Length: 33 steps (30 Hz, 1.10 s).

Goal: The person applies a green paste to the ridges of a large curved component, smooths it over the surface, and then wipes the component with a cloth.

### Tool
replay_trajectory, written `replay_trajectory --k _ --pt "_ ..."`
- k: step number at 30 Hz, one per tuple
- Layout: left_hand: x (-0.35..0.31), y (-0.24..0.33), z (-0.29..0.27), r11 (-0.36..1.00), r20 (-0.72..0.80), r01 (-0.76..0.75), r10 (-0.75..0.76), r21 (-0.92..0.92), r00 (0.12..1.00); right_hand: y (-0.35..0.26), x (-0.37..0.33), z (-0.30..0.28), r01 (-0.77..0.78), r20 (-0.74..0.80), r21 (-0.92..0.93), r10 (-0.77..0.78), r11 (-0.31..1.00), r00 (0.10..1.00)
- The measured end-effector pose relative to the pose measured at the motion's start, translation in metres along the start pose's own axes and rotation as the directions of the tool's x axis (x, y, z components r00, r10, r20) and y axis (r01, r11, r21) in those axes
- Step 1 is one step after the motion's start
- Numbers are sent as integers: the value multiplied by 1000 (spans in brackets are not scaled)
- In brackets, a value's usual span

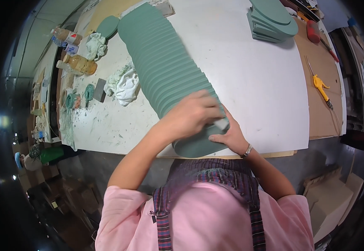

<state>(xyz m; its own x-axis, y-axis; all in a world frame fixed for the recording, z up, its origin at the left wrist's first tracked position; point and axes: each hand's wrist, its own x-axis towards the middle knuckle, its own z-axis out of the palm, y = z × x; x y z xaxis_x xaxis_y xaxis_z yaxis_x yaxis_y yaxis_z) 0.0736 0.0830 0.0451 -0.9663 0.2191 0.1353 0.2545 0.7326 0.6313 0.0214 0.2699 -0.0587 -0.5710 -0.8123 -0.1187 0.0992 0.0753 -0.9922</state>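
Note:
A long row of green rounded flat pieces [162,62] lies fanned out and overlapping, running from the far side of the table to its near edge. My left hand [194,112], slightly blurred, reaches across the near end with its fingers curled round a small pale block [221,124]. The block is against the edge of the pieces; its kind cannot be made out. At the right side of the row, my right hand [233,134] grips the nearest green piece [198,143], thumb on top and fingers partly hidden behind it.
White table [269,96] with crumpled cloths [125,85], a grey block [99,90] and bottles [79,65] at left. A second stack of green pieces [274,25] sits far right. Beyond it are a yellow air blow gun [320,87] and a red-handled tool [313,31]. Cardboard boxes [330,201] stand below right.

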Motion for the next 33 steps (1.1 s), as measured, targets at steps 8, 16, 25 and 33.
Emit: replay_trajectory --k 8,16,25,33 --pt "-43 -1 -24 994 75 93 -97 56 993 6 4 0 -118 45 39 116 992 992" --pt "-204 -72 -96 772 -524 595 -611 -225 594 -4 -1 4 -178 28 31 177 984 984" --pt "-336 -256 -150 435 -861 871 -507 -227 28 0 -7 12 -253 -123 99 264 962 957" --pt "-244 -244 -139 815 -749 560 -465 -152 473 -10 -17 18 -335 -315 131 360 933 878"
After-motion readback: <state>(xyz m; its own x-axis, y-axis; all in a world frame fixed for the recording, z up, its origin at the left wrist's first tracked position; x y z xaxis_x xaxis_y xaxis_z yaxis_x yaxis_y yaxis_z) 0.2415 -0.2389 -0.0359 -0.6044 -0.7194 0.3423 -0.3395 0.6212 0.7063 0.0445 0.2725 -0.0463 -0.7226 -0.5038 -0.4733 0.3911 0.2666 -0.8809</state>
